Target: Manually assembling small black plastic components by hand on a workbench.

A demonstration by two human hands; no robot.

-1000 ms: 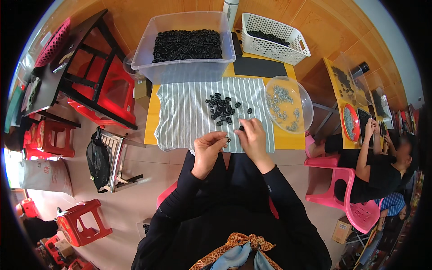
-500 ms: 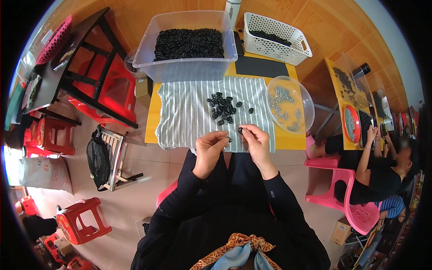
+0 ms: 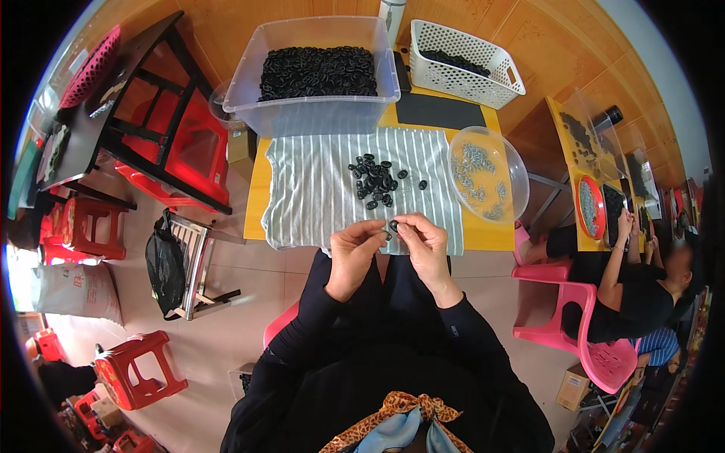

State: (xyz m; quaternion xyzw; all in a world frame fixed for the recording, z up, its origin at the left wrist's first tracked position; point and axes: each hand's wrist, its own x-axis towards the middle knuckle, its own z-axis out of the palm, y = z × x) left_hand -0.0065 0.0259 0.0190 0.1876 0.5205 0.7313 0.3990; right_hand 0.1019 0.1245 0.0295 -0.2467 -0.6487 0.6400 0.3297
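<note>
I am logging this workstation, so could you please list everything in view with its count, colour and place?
Clear bin: one, full of black rings, table's far edge.
White basket: one, far right.
Striped cloth: one, grey-white, on the table.
Loose rings: a small pile, black, on the cloth.
Clear bowl: one, holding small metal parts, right of the cloth.
Red stools: several, floor at left.
Black bag: one, floor at left.
Left hand, right hand: together pinching a black ring.

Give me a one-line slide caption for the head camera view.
Left hand and right hand pinch a small black ring over a striped cloth scattered with more rings.
</note>
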